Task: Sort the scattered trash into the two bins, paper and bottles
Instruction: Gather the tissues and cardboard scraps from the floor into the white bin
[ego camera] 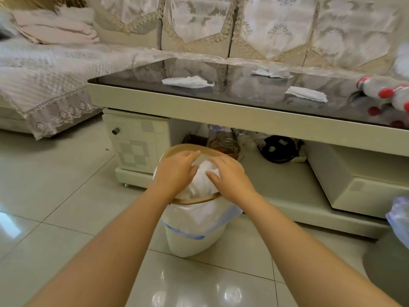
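Nearest the camera, two bare forearms reach forward and down to a bin on the tiled floor. Behind stands the glass-topped coffee table (137, 100), with a sofa (199, 25) beyond it. The bin (194, 235), white, lined with a plastic bag and capped by a tan rim, sits just in front of the table. Over its mouth the left hand (174, 171) and the right hand (230, 176) bracket a wad of white paper (204, 176), fingers loosely spread and touching it rather than curled round it; the wad lies at the mouth of the bin.

This looks like the paper step, with the wad being dropped or pushed in. Three paper pieces remain on the table: one left (188, 82), one far (271, 73), one right (306, 94). Red-capped bottles (385, 90) lie at the right end. A second bagged bin (399, 214) shows at the right edge. The next move calls for letting go and reaching up for the nearest sheet.
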Demonstrator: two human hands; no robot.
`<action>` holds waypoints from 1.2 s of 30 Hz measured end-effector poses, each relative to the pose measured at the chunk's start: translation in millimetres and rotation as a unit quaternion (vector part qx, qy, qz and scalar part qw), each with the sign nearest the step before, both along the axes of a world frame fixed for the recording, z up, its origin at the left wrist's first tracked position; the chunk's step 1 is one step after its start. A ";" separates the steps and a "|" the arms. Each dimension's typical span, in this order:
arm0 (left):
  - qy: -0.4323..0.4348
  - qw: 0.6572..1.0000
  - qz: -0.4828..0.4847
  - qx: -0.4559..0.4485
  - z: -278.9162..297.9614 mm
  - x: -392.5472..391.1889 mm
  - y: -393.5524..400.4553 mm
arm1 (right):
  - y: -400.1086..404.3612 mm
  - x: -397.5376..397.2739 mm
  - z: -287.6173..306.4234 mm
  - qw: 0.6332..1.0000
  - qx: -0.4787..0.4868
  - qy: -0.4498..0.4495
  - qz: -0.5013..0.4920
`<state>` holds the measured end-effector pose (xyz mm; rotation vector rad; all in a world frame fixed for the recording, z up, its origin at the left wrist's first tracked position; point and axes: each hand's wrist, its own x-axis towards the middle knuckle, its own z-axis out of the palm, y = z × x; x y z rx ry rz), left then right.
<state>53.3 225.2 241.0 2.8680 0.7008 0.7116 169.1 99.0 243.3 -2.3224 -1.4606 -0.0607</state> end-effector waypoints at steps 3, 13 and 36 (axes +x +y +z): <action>0.020 0.999 -0.005 0.030 -9.5 -5.0 -0.8 | -11.4 -3.0 -7.0 0.999 -0.018 -0.036 0.013; -0.068 0.995 -0.073 0.028 -30.1 -50.7 -84.9 | -113.8 -45.6 -31.8 0.993 0.081 -0.083 0.016; 0.413 0.852 -0.317 -0.042 -210.5 -14.7 -345.7 | -474.3 -113.6 -191.5 0.930 -0.302 0.072 -0.194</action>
